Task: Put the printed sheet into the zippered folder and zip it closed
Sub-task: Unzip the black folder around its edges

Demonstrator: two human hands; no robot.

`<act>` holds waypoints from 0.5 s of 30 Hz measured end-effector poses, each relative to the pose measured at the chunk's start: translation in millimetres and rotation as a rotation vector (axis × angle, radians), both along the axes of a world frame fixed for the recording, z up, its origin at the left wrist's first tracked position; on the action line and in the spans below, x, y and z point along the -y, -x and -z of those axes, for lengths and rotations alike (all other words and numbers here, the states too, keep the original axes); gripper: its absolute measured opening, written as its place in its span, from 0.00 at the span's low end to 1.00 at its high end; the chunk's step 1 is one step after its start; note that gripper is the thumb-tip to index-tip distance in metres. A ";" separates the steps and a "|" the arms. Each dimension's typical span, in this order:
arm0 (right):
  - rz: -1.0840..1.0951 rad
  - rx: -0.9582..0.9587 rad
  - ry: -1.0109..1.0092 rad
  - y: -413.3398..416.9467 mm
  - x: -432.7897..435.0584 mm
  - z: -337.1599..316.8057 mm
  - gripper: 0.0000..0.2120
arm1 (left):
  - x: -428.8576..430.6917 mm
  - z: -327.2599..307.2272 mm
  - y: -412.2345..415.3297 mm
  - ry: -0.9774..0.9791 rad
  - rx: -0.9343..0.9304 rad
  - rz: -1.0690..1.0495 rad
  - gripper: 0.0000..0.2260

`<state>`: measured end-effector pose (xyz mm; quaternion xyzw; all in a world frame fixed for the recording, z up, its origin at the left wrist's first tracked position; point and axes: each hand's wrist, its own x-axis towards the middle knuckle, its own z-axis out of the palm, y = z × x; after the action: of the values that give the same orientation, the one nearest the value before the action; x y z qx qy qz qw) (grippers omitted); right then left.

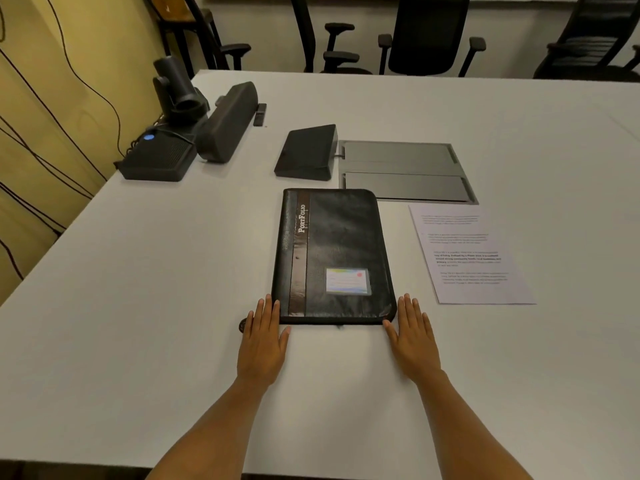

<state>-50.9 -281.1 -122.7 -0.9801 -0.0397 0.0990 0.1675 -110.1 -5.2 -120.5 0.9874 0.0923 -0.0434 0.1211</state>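
I see both forearms extend over the near edge of the white table [156, 306]. The left hand [263, 344] lies flat, palm down, fingers extended and grasping nothing; its fingertips sit just beside the near left corner of the zippered folder [334, 258]. The right hand [414, 341] lies flat in the same released posture, its thumb touching or nearly touching the near right corner of the folder; I cannot tell which. A small dark round object [242, 325] shows partly from behind the left hand.

The folder is black, closed, flat on the table, with a brown spine band lettered "PortFolio" and a card window on the cover. The printed sheet [471, 256] lies flat to the right of the folder, apart from it.

Farther back are a recessed grey cable hatch [405, 171], a black wedge-shaped unit [308, 152], a soundbar [228, 123], a conference camera [178, 90] and a black box with a blue light [156, 157]. Office chairs [426, 32] stand beyond the table.
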 end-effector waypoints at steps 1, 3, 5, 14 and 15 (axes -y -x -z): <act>0.001 -0.004 -0.005 2.4 -0.1 1.6 0.29 | 0.6 1.6 2.4 0.000 0.006 -0.002 0.47; 0.001 -0.008 -0.013 6.2 -0.2 3.5 0.29 | 2.0 5.1 7.5 0.007 0.020 0.001 0.45; 0.004 -0.007 -0.015 9.7 0.5 5.0 0.29 | 4.4 6.2 12.1 0.030 0.041 0.005 0.42; -0.020 -0.063 0.051 19.3 1.2 10.4 0.30 | 8.5 16.6 16.9 0.071 0.096 -0.005 0.29; -0.021 -0.065 0.054 19.1 1.3 10.4 0.30 | 8.8 17.7 16.9 0.085 0.099 0.001 0.30</act>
<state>-70.0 -282.4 -133.1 -0.9800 -0.0419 0.1336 0.1412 -127.0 -14.0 -138.2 0.9823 0.0839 0.0018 0.1672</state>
